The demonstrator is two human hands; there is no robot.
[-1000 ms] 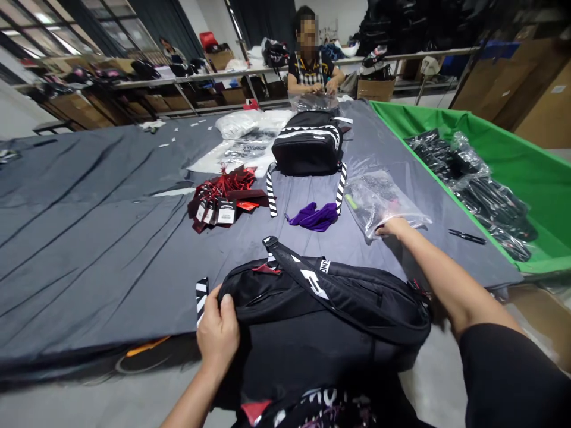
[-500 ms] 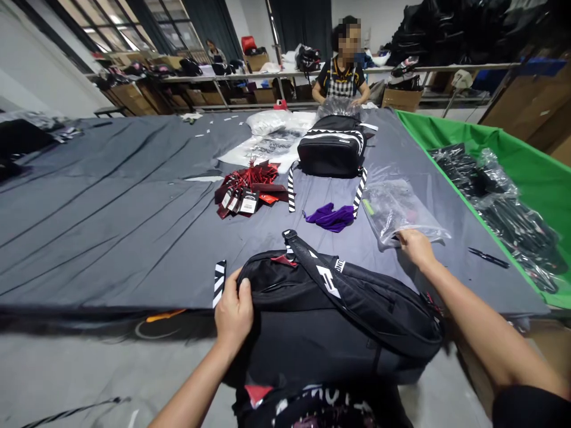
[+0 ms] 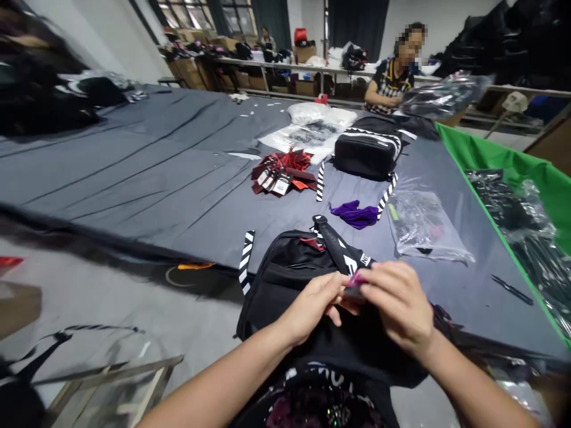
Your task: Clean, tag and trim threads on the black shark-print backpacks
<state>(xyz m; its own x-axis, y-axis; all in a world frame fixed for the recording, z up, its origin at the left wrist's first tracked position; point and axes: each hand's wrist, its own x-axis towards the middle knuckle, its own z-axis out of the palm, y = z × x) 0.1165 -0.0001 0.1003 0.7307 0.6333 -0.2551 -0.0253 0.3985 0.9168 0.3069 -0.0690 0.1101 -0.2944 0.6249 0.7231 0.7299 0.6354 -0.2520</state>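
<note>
A black backpack point(image 3: 285, 255) lies at the table's near edge, against the person's body. Above it my left hand point(image 3: 319, 303) and my right hand point(image 3: 399, 303) meet at a small purple-pink item point(image 3: 355, 278), which both hold with closed fingers. Beyond the bag are a purple cloth point(image 3: 354, 214) and, to its right, a clear plastic bag point(image 3: 426, 229) lying flat. Red and black hang tags point(image 3: 283, 173) are heaped left of a second black backpack point(image 3: 366, 156) with striped straps.
Across the dark-covered table point(image 3: 178, 160) a person point(image 3: 392, 77) handles a plastic-wrapped item point(image 3: 446, 95). At the right, a green-lined bin point(image 3: 513, 154) holds wrapped black goods. Black tweezers point(image 3: 512, 289) lie near its edge. A wooden frame point(image 3: 156, 380) stands lower left.
My right hand has left the clear plastic bag and come to my left hand, which let go of the backpack's edge. The view has turned left. The person opposite now has the wrapped item raised.
</note>
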